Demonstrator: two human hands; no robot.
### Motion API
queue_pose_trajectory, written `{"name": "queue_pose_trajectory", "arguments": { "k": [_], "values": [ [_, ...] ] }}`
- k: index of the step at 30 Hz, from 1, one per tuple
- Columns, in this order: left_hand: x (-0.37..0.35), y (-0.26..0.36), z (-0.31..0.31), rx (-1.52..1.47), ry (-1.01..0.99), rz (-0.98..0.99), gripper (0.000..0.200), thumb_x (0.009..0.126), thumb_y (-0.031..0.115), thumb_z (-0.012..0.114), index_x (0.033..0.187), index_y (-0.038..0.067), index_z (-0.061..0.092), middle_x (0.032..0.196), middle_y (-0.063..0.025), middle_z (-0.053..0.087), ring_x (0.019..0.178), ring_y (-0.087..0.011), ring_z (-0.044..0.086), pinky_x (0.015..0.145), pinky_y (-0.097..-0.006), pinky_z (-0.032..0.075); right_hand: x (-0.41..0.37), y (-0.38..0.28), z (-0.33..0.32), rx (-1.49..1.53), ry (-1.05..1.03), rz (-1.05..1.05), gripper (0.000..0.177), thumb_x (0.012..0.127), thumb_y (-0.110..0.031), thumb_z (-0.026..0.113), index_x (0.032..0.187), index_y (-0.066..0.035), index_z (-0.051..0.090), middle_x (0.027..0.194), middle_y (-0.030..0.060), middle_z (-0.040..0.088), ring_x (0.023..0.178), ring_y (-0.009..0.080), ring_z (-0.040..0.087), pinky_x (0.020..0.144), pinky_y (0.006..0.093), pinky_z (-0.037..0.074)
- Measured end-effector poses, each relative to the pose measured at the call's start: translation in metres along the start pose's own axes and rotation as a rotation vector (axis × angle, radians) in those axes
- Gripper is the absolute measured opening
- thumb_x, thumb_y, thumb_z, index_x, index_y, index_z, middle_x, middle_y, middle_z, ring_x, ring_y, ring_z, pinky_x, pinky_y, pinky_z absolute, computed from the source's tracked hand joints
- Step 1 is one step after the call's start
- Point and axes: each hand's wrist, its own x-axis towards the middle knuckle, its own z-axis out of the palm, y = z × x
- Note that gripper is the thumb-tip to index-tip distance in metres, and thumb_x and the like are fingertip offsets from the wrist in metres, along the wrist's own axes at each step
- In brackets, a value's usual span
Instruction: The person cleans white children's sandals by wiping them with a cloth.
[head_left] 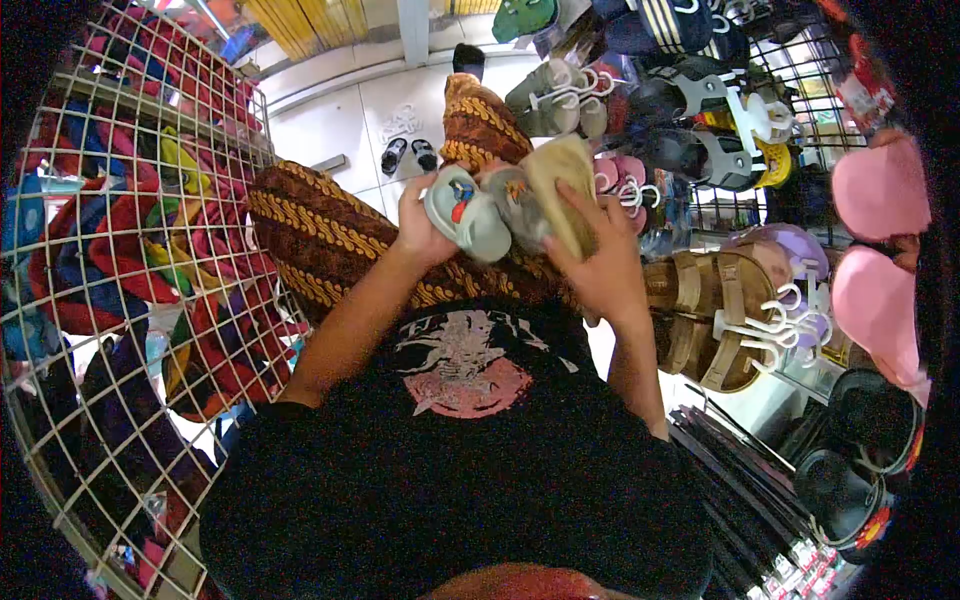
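My left hand point(424, 228) is closed round the side of a light grey child's sandal point(470, 222) with a red and blue figure on it. Beside it, touching or nearly touching, is a darker grey sandal point(515, 208) with an orange print. My right hand point(608, 262) grips a beige, flat item point(562, 185), its fingers spread over the face of it; what exactly this item is, I cannot make out. All of these are above my lap, over brown patterned trousers point(340, 235).
A wire grid point(170, 240) with colourful goods stands at the left. Hanging sandals crowd the right side, among them brown ones point(700, 310) and pink ones point(878, 190). A small black pair point(395, 155) lies on the white tiled floor point(345, 125).
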Motion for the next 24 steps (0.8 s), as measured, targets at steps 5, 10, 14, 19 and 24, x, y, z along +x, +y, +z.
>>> {"name": "queue_pose_trajectory", "arguments": {
  "k": [5,10,14,19,24],
  "values": [
    [0.002,-0.004,0.029,0.155,0.387,0.164,0.044,0.087,0.037,0.045,0.116,0.006,0.058,0.131,-0.0189,0.055,0.121,-0.0356,0.052,0.107,-0.0496,0.037,-0.018,-0.015,0.01,-0.172,-0.168,0.05,0.05,0.08,-0.035,0.072,0.127,-0.027,0.06,0.112,0.0155,0.054,0.099,0.0366,0.06,0.084,0.0441,0.051],
    [0.005,-0.008,0.025,0.3,0.377,0.197,0.048,0.085,0.038,0.049,0.119,0.006,0.057,0.114,-0.0136,0.063,0.107,-0.0326,0.06,0.096,-0.0484,0.046,-0.011,-0.03,0.041,-0.328,-0.072,0.011,0.045,0.079,-0.034,0.072,0.121,-0.023,0.064,0.114,0.0143,0.053,0.088,0.0335,0.064,0.072,0.0424,0.055],
    [0.006,-0.001,0.015,0.224,0.337,0.162,0.046,0.084,0.036,0.05,0.118,0.006,0.057,0.112,-0.0128,0.063,0.105,-0.0322,0.06,0.095,-0.0477,0.047,-0.008,-0.03,0.037,-0.377,-0.248,-0.045,0.044,0.077,-0.032,0.072,0.119,-0.021,0.064,0.111,0.0141,0.052,0.084,0.0323,0.065,0.068,0.0406,0.055],
    [0.007,-0.004,0.021,0.271,0.327,0.198,0.045,0.082,0.034,0.05,0.115,0.005,0.059,0.111,-0.013,0.064,0.105,-0.0313,0.06,0.094,-0.0465,0.047,-0.002,-0.041,0.045,-0.438,-0.186,-0.036,0.043,0.076,-0.031,0.073,0.117,-0.021,0.066,0.108,0.0131,0.053,0.085,0.0314,0.065,0.067,0.0407,0.055],
    [0.004,0.003,0.015,0.337,0.392,0.204,0.048,0.081,0.034,0.049,0.116,0.003,0.058,0.109,-0.0147,0.064,0.103,-0.032,0.061,0.093,-0.0451,0.048,-0.001,-0.021,0.019,-0.221,-0.477,0.013,0.043,0.076,-0.031,0.073,0.118,-0.022,0.066,0.113,0.0145,0.055,0.098,0.0326,0.061,0.084,0.0419,0.052]
  ]
}}
